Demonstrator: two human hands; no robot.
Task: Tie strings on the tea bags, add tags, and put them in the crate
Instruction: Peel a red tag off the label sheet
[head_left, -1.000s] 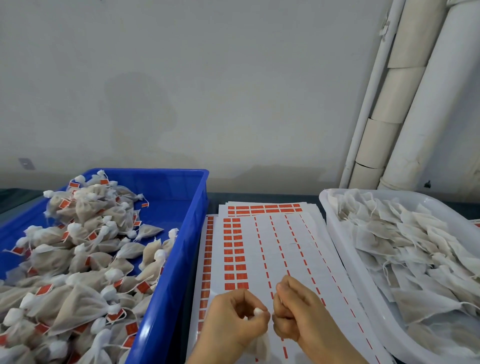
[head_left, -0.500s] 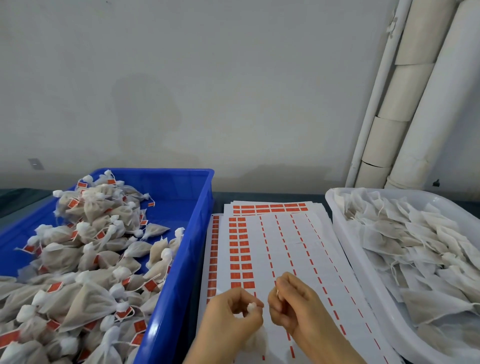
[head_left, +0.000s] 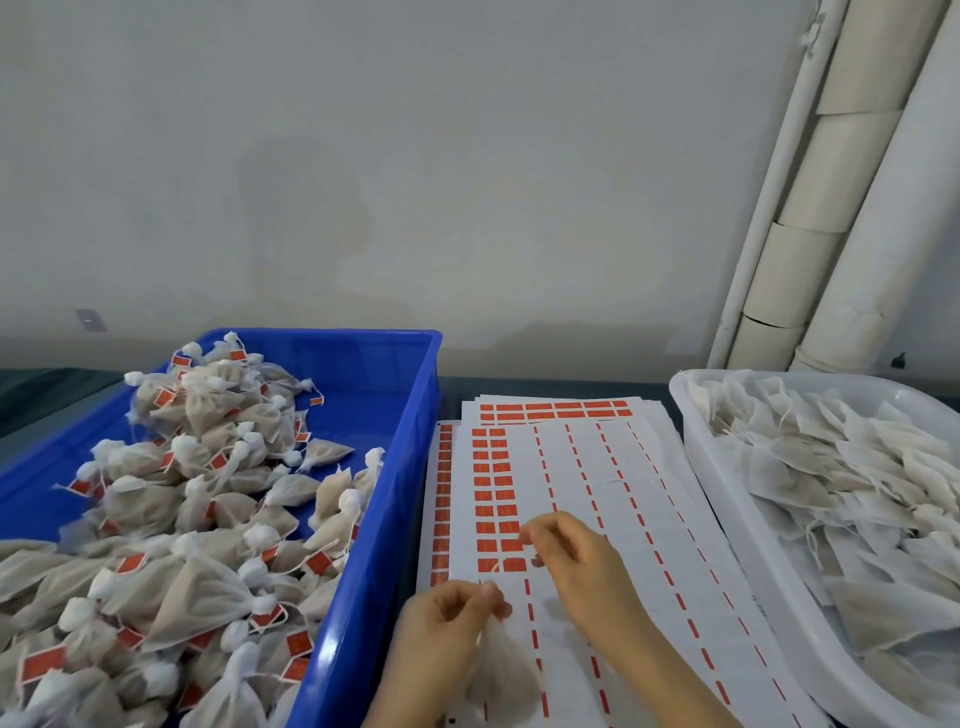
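A: How would that tea bag (head_left: 501, 675) have handled?
B: Feather-light and limp: thin gauzy mesh, a soft pouch of leaf. The left hand (head_left: 457, 618) pinched its gathered neck, the firmest spot, and the pouch hung below the fingers, over the tag sheet (head_left: 587, 457).
A: And the right hand (head_left: 582, 571)?
B: Fingers curled, tips down at the red tags (head_left: 491, 483) on the smooth white sheet — whether it had 1 pinched, nobody could tell through the blur.
A: The rest?
B: Tied, tagged bags heaped in the rigid blue crate (head_left: 410, 467) — flat, untied ones in the white tub (head_left: 691, 410).
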